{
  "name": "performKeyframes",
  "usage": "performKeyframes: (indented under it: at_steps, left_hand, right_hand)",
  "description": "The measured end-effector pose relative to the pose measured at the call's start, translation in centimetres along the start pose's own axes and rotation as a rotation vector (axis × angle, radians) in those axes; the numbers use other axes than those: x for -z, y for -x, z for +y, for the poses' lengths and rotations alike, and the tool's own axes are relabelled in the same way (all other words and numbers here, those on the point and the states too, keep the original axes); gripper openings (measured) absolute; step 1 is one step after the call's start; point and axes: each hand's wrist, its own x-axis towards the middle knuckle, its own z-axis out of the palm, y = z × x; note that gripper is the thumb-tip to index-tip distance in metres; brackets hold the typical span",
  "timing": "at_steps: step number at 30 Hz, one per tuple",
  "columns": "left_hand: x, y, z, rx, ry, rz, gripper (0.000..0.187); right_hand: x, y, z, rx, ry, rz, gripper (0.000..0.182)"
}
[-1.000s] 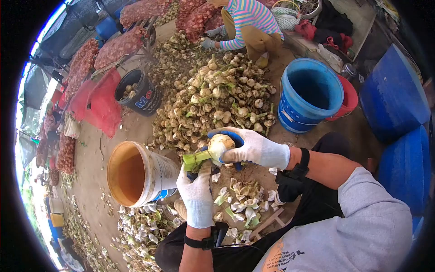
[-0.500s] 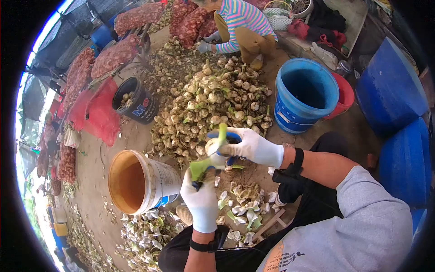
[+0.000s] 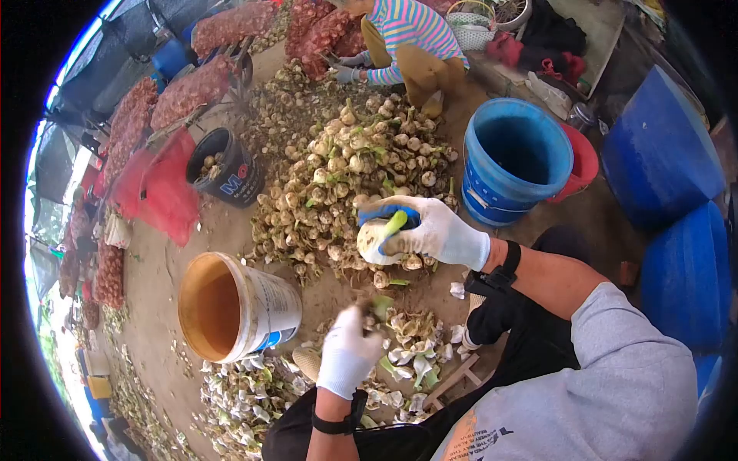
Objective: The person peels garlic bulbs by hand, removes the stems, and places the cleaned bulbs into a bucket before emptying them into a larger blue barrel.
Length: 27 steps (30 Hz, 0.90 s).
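Observation:
My right hand [image 3: 430, 230], in a white and blue glove, grips a pale bulb [image 3: 377, 240] with a short green stem, just over the near edge of the bulb pile [image 3: 346, 177]. Lower and to the left, my left hand [image 3: 352, 347], also gloved, is closed and blurred by motion. Something greenish brown shows at its fingertips, too smeared to name. Beneath and beside it on the ground lie peeled husks [image 3: 419, 349].
A white bucket [image 3: 273, 311] stands left of my hands, a black bucket [image 3: 240, 184] behind it. A blue bucket [image 3: 500, 180] and a red bucket [image 3: 582, 163] are at right. Beyond the pile a person [image 3: 419, 46] crouches. Blue tubs [image 3: 665, 154] stand far right.
My hands have moved apart. My left hand has dropped toward the husks, away from the bulb. The bulb stays in my right hand, its pale underside now facing left, and the long green leaf has left it.

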Motion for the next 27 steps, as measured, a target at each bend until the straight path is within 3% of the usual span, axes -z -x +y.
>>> performKeyframes:
  at_steps: [3, 5, 7, 10, 14, 16, 20, 21, 22, 26, 27]
  left_hand:
    - [0.6, 0.4, 1.2, -0.084, -0.105, -0.154, 0.040]
    - [3.1, -0.4, 4.6, 0.243, 0.280, 0.006, 0.038]
    - [3.0, -1.1, 5.1, 0.089, 0.425, 0.298, 0.034]
    - [3.4, -1.0, 5.7, 0.055, 0.416, 0.362, 0.030]
    - [3.1, -0.8, 5.5, 0.099, 0.451, 0.333, 0.025]
    - [2.6, -0.7, 5.0, 0.101, 0.466, 0.343, 0.024]
    - [1.6, -0.8, 3.9, -0.079, 0.137, 0.447, 0.022]
    - [1.5, -0.9, 3.8, -0.142, 0.046, 0.495, 0.021]
    - [1.5, -0.9, 3.9, -0.140, 0.045, 0.498, 0.021]
    - [2.4, -1.3, 3.8, -0.123, -0.020, 0.497, 0.019]
    - [2.8, -1.5, 3.8, -0.092, 0.003, 0.503, 0.018]
  right_hand:
    - [-0.8, 0.5, -0.8, -0.067, 0.044, -0.064, 0.063]
    - [-1.3, 0.7, -0.1, 0.132, 0.198, -0.090, 0.063]
    - [-1.7, 0.8, 0.0, 0.182, 0.278, -0.113, 0.062]
    - [-2.7, 0.8, 0.1, 0.313, 0.473, -0.168, 0.056]
    - [-2.9, 0.8, 0.3, 0.238, 0.460, -0.195, 0.061]
    - [-3.2, 1.0, 0.3, 0.264, 0.470, -0.183, 0.052]
    - [-3.4, 1.2, 0.9, 0.309, 0.463, -0.198, 0.047]
    - [-3.6, 1.2, 1.0, 0.319, 0.435, -0.182, 0.039]
    - [-3.8, 1.2, 1.0, 0.329, 0.407, -0.166, 0.030]
    - [-3.5, 1.1, 0.4, 0.332, 0.415, -0.187, 0.028]
    - [-3.4, 1.3, -0.1, 0.199, 0.393, -0.281, 0.030]
